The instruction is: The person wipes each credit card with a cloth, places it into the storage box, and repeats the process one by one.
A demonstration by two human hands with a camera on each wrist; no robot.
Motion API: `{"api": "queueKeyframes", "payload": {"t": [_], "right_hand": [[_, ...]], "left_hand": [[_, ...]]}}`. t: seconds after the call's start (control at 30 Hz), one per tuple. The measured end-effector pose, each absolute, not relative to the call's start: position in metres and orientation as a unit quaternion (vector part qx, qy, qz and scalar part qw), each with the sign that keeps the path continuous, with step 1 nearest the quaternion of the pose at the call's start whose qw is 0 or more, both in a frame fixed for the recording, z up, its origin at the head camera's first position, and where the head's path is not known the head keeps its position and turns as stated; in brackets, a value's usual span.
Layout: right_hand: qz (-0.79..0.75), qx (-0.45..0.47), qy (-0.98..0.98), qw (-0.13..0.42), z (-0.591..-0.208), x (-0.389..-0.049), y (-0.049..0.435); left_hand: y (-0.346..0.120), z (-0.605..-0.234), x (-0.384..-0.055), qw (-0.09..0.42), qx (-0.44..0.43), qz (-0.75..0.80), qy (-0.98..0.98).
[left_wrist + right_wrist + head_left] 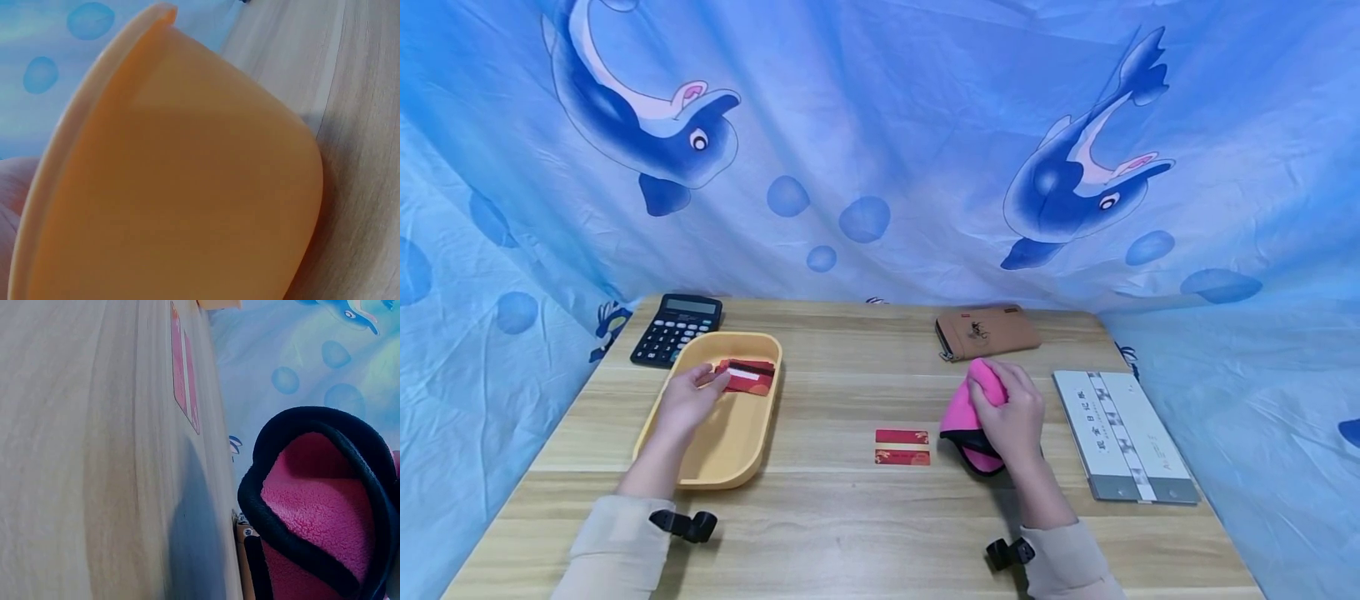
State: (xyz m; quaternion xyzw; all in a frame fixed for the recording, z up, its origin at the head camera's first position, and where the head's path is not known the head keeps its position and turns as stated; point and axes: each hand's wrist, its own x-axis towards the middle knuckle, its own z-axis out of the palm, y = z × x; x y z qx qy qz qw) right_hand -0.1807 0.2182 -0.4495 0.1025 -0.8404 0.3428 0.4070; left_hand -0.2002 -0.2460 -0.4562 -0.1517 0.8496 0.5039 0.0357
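Note:
Over the yellow tray [722, 433], my left hand [688, 400] pinches the left edge of a red card [748, 382] among several overlapping cards inside. The tray's outer wall [187, 162] fills most of the left wrist view and hides the fingers there. My right hand [1015, 412] grips a folded pink fleece cloth with black edging [958, 412], raised a little above the table. In the right wrist view the bunched cloth [319, 506] shows its black rim and a fold. Just left of it, a red and gold card [902, 447] lies flat on the table.
A black calculator [677, 329] sits behind the tray at the back left. At the back right lies a brown zip wallet [992, 331]. A white and grey notebook [1123, 437] is by the right edge of the wooden table [850, 533]. Blue dolphin-print curtain [887, 125] hangs behind.

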Motion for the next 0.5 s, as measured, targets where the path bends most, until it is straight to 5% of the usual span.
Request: {"api": "queueKeyframes", "payload": {"t": [0.23, 0.5], "right_hand": [[0.342, 0.106, -0.843, 0.402, -0.45, -0.181, 0.219], [0.344, 0.105, -0.843, 0.4, -0.45, -0.179, 0.219]], "left_hand": [[-0.241, -0.452, -0.198, 0.01, -0.16, 0.489, 0.857], [-0.211, -0.437, -0.191, -0.128, -0.078, 0.512, 0.846]]}}
